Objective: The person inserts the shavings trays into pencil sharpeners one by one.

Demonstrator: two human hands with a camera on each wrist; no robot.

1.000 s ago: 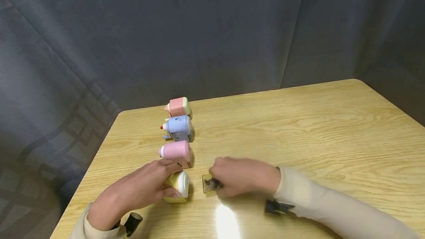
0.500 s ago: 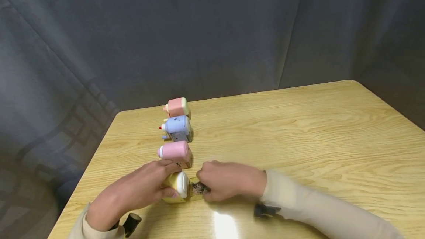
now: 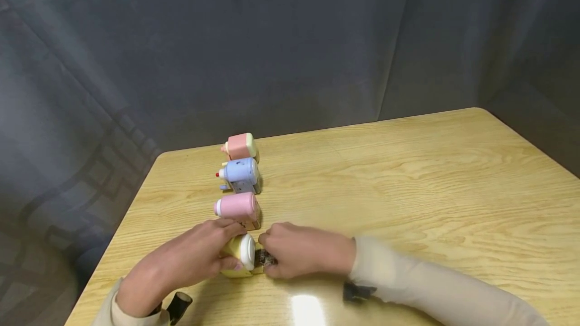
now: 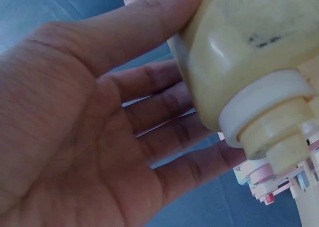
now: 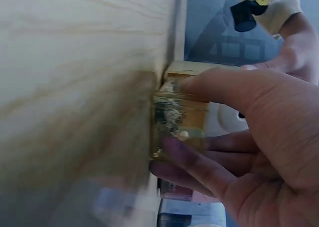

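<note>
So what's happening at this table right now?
A person sits at a wooden table with a row of small pencil sharpeners. The left hand grips the nearest one, a yellow sharpener. The right hand pinches a clear shavings drawer with dark shavings inside, held right against the yellow sharpener's end. Behind it stand a pink sharpener, a blue sharpener and a peach sharpener, untouched.

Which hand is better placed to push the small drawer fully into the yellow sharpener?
Probably the right hand: it pinches the shavings drawer at the yellow sharpener, while the left hand grips the body to steady it.
</note>
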